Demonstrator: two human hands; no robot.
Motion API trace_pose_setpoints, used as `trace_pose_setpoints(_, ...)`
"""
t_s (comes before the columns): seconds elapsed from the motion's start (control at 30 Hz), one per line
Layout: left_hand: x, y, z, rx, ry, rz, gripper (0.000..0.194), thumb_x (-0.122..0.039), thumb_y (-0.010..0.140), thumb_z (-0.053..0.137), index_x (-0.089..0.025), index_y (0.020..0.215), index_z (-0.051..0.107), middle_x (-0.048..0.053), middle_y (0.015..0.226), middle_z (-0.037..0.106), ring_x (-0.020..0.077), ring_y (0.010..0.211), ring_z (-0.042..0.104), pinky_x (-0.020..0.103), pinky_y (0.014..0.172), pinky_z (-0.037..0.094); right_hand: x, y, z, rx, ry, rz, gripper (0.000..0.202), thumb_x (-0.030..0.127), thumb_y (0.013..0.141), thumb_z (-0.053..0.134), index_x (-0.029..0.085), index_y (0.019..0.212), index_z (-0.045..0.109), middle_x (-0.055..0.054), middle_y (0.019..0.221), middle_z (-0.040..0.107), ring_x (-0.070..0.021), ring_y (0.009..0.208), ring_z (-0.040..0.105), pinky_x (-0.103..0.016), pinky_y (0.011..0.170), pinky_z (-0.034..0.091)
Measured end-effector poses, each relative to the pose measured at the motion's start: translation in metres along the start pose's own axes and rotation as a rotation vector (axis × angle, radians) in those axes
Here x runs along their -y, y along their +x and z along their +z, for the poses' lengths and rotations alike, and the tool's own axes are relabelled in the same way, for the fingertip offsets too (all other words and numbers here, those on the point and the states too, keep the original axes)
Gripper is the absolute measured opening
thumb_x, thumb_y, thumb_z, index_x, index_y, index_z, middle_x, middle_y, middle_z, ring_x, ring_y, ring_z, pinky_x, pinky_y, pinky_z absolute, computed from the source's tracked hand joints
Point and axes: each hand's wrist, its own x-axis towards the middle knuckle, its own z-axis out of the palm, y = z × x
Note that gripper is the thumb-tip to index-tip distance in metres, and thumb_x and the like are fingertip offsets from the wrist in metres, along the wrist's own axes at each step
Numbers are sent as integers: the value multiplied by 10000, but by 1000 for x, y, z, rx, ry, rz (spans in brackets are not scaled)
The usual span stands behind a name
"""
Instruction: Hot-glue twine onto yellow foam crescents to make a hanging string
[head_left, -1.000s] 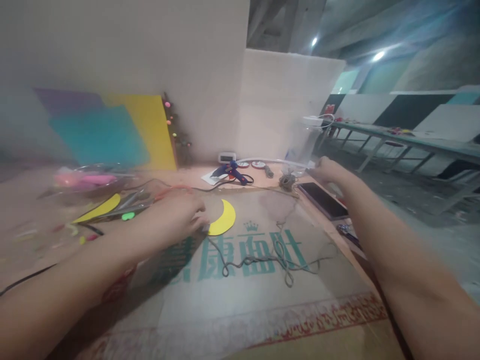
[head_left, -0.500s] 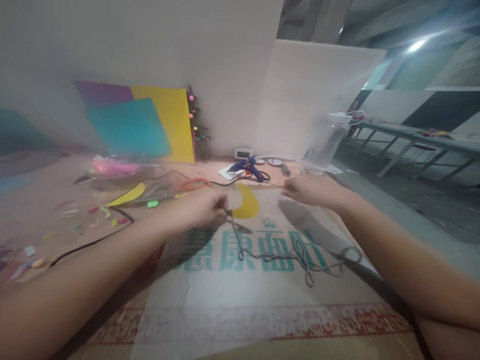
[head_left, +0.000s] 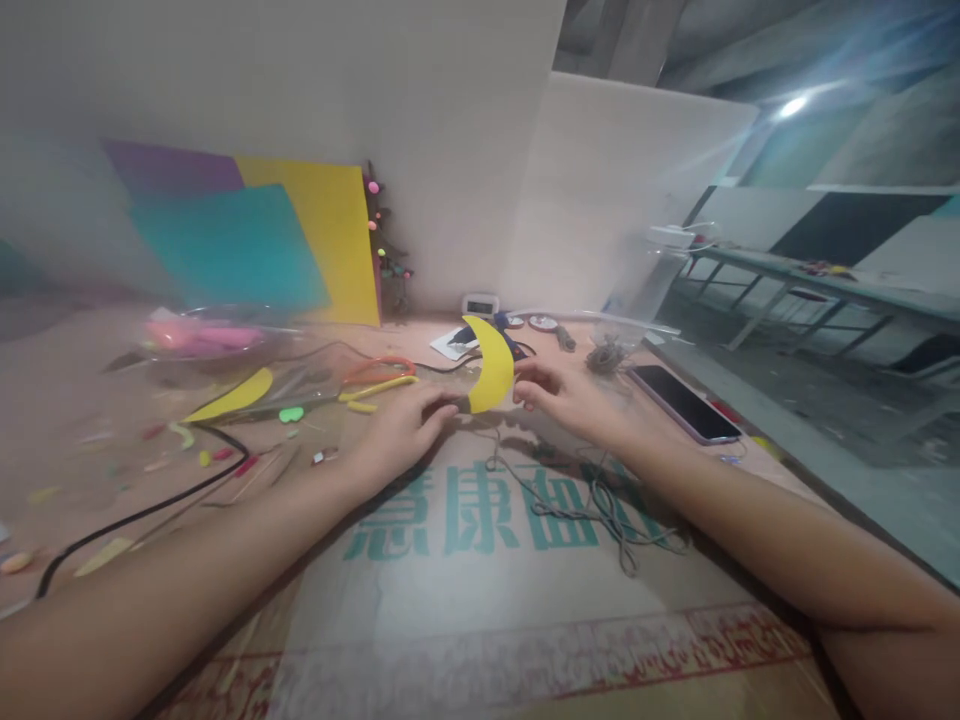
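A yellow crescent moon cutout stands upright between my hands above the table. My left hand pinches its lower tip between thumb and fingers. Close by the crescent's right edge is my right hand, its fingers bent and drawn together. Whether a strand of cord lies in those fingertips is too blurred to make out. Grey cord trails in loose loops over the printed sheet below my hands. Behind the crescent, a dark blue glue gun is partly covered.
Orange-handled scissors, yellow cutouts and scattered scraps lie on the left. A black cable crosses there. A phone rests near the right edge, with a clear bottle behind. Coloured sheets lean against the back panel.
My right hand has come left, from well apart to right beside the crescent. The crescent has been raised and stands more upright in my left hand. The phone has come into view.
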Motion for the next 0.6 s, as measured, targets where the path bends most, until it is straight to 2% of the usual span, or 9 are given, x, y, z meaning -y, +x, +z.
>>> trace_pose_setpoints(0.13,1,-1,2,-32,-57,17,268,-285,913,495,-185,1094,665,59,1085,704,209,994,626,328,879,470,1,-6,12,-72,128,10,205,385,863,557,182,846,566,1,698,601,-127,615,544,-268,601,456)
trace_pose_setpoints(0.27,0,1,-1,-19,-89,-59,269,-356,923,481,-170,970,669,46,925,702,199,834,623,297,733,460,5,-9,14,-68,205,17,232,415,872,568,189,830,543,-4,693,632,-124,616,562,-274,624,470)
trace_pose_setpoints(0.37,-1,1,-2,-39,-87,-76,272,-372,924,476,-167,864,644,25,823,669,185,770,594,280,689,426,4,-8,12,-54,198,12,234,416,885,554,191,824,546,-5,709,628,-130,632,569,-281,632,473)
trace_pose_setpoints(0.5,1,2,-2,-118,-158,-115,293,-383,941,440,-169,847,616,12,787,636,173,759,573,266,677,401,-9,1,-3,-37,-77,10,212,392,890,541,191,920,602,-41,858,661,-180,783,616,-335,735,490)
trace_pose_setpoints(0.6,4,3,-2,-157,-249,-171,322,-402,946,423,-166,813,598,9,752,616,164,727,559,254,642,389,-29,11,-23,-114,-319,9,216,378,868,564,189,967,602,-60,926,658,-210,837,618,-372,782,497)
